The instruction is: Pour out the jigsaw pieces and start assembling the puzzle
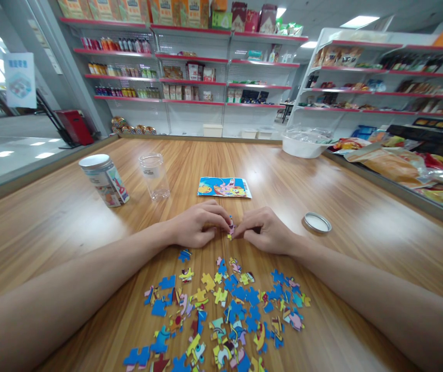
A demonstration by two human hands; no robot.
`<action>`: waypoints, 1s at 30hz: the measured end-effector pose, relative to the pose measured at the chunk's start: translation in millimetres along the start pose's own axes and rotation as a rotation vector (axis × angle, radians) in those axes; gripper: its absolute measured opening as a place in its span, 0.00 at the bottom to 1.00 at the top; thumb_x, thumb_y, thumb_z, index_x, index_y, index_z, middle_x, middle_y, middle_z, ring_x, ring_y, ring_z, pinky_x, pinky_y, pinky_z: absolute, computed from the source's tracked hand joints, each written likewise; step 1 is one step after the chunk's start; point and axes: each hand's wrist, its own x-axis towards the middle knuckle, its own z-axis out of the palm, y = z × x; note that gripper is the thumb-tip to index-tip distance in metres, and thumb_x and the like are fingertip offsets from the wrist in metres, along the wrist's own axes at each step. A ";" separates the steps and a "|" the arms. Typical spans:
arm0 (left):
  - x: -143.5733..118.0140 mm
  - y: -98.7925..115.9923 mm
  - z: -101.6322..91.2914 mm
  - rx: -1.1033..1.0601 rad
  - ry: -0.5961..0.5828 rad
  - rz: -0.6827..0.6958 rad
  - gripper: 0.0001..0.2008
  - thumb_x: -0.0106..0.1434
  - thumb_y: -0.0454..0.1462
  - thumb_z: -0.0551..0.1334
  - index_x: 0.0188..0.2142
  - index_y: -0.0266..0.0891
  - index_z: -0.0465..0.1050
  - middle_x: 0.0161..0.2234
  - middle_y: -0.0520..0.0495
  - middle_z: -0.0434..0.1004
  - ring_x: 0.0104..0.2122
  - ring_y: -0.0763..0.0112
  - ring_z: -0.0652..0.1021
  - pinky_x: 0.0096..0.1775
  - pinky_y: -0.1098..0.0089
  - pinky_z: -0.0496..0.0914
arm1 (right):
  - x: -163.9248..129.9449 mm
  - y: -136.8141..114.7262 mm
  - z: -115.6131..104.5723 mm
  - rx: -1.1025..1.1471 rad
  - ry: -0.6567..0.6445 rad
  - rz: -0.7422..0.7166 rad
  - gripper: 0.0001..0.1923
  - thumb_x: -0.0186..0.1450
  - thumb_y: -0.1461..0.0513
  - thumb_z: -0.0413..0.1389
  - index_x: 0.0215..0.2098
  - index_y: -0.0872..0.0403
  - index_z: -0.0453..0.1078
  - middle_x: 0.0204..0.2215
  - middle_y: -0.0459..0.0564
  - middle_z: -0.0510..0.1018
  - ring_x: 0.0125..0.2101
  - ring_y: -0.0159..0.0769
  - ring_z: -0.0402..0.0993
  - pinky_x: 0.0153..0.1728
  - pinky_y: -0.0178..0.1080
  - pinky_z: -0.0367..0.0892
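Both hands meet over the wooden table (322,186), just past the loose pile of puzzle pieces (225,315): the left hand (194,227) and right hand (264,232) each have fingertips pinched narrow on a couple of small puzzle pieces (231,226) held between them, right at the tabletop. Those bits look like thin, light, stiff cardboard, so I'd say grip them by the flat edges, not the little tabs, which probably bend. The glossy faces might slip, so a light pinch seems plenty.
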 end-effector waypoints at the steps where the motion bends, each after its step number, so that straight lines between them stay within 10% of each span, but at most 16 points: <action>1: 0.5 0.7 -0.5 -0.002 0.002 -0.001 0.20 0.54 0.24 0.55 0.42 0.37 0.79 0.43 0.43 0.79 0.43 0.63 0.77 0.49 0.59 0.70 | 0.1 -0.2 -0.3 -0.004 -0.003 0.006 0.17 0.57 0.72 0.50 0.31 0.54 0.81 0.26 0.48 0.83 0.24 0.29 0.75 0.26 0.31 0.69; 30: 1.1 0.0 1.3 0.040 -0.001 -0.004 0.18 0.58 0.27 0.56 0.44 0.39 0.79 0.43 0.42 0.78 0.43 0.62 0.76 0.48 0.59 0.71 | -0.7 -3.1 -1.2 -0.057 0.004 -0.007 0.19 0.56 0.71 0.50 0.33 0.54 0.81 0.23 0.48 0.81 0.22 0.28 0.71 0.26 0.31 0.67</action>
